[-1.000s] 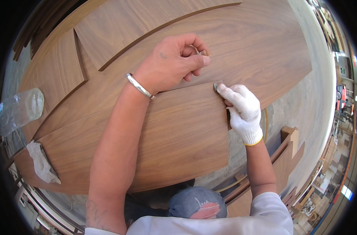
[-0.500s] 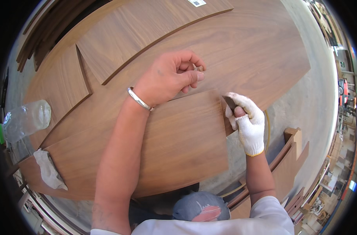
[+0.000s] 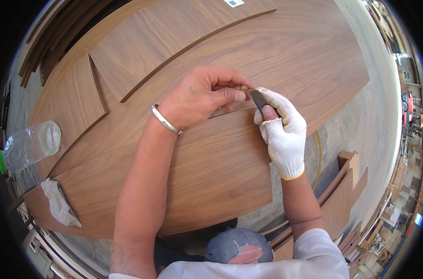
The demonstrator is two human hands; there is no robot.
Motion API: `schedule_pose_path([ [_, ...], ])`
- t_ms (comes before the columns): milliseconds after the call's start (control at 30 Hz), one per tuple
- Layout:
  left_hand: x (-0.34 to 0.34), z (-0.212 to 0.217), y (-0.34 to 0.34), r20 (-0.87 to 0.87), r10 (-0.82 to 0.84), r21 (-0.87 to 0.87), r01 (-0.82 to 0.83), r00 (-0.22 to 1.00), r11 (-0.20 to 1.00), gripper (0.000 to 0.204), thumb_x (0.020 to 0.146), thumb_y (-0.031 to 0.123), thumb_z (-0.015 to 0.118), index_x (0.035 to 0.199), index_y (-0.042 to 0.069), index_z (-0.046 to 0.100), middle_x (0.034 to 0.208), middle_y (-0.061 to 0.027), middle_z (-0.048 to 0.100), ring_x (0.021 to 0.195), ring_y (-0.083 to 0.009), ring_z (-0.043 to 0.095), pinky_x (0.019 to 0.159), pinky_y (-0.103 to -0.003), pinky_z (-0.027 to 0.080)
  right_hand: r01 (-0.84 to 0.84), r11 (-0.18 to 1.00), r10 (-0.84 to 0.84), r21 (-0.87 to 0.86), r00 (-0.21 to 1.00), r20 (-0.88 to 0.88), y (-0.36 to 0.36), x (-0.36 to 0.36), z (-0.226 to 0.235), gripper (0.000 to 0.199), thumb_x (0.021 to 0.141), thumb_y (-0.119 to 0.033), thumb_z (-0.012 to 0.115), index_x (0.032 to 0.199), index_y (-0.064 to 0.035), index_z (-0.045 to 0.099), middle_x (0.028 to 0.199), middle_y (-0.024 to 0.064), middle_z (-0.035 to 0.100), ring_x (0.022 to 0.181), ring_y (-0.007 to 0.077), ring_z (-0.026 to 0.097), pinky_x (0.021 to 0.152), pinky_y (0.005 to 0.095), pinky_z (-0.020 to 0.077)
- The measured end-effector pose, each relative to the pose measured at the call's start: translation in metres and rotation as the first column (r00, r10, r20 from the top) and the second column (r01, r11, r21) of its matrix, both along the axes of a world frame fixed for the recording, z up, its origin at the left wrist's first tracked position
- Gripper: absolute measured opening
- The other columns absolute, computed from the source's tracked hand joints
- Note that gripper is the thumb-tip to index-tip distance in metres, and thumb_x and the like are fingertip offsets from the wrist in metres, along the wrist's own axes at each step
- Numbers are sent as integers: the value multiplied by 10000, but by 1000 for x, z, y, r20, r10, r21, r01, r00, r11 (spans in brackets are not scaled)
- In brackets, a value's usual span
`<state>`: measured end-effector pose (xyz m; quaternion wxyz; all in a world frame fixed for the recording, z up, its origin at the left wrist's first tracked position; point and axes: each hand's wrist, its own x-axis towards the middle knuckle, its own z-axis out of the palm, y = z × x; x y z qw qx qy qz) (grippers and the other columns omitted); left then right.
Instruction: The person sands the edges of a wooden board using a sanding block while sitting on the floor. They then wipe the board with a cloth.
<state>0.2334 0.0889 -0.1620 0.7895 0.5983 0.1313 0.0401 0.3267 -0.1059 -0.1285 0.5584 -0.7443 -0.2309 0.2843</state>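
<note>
My bare left hand (image 3: 197, 100), a silver bangle at its wrist, is closed in a pinch on a small brown piece (image 3: 244, 88) whose kind I cannot make out. My right hand (image 3: 285, 139) wears a white knitted glove with the thumb tip bare. It grips a flat dark metal blade (image 3: 258, 101), its upper end at the brown piece by my left fingertips. Both hands are above a wood-grain panel (image 3: 216, 172), which lies over a larger wood-grain board (image 3: 309, 69).
Two more panels (image 3: 174, 42) (image 3: 72, 102) rest on the board toward the far left. A clear bottle (image 3: 32, 145) with a green cap lies at the left edge, near a grey cloth (image 3: 60, 203). Board offcuts (image 3: 341, 195) stand at the right, beside a yellow hose (image 3: 319, 158).
My right hand has moved left and up, bringing the blade to the small piece. My left hand has shifted slightly right, keeping its pinch.
</note>
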Motion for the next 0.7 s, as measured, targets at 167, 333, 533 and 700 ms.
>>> schedule_pose_path([
  [167, -1, 1, -2, 17, -4, -12, 4, 1000, 1000, 266, 973, 46, 706, 1233, 29, 760, 985, -58, 792, 755, -73, 639, 684, -228, 535, 49, 999, -49, -2, 993, -111, -2, -1, 7, 289, 1049, -61, 620, 1319, 22, 682, 1037, 56, 704, 834, 84, 612, 729, 237, 500],
  [333, -1, 2, -2, 16, -9, -28, 9, 1000, 1000, 264, 963, 44, 722, 1224, 29, 763, 939, -48, 777, 754, -72, 641, 684, -225, 529, 39, 999, -37, 22, 996, -82, 0, -3, 6, 293, 1045, -56, 622, 1321, 24, 679, 1022, 56, 703, 814, 88, 617, 728, 241, 503],
  [533, -2, 2, 0, 23, -30, -11, 30, 999, 999, 228, 925, 50, 785, 1151, 22, 774, 844, -11, 723, 697, -54, 613, 628, -215, 499, 25, 999, -26, 30, 999, 28, -1, -7, -2, 272, 1037, -42, 622, 1291, 31, 686, 1006, 61, 704, 818, 96, 625, 744, 254, 513],
  [700, -2, -1, 0, 27, -36, -41, 37, 999, 998, 213, 899, 55, 817, 1105, 20, 777, 795, 16, 677, 667, -42, 579, 588, -204, 471, 11, 1000, -11, -7, 999, 46, -1, -9, 1, 254, 1034, -43, 623, 1267, 30, 695, 976, 57, 695, 814, 88, 615, 745, 253, 511],
])
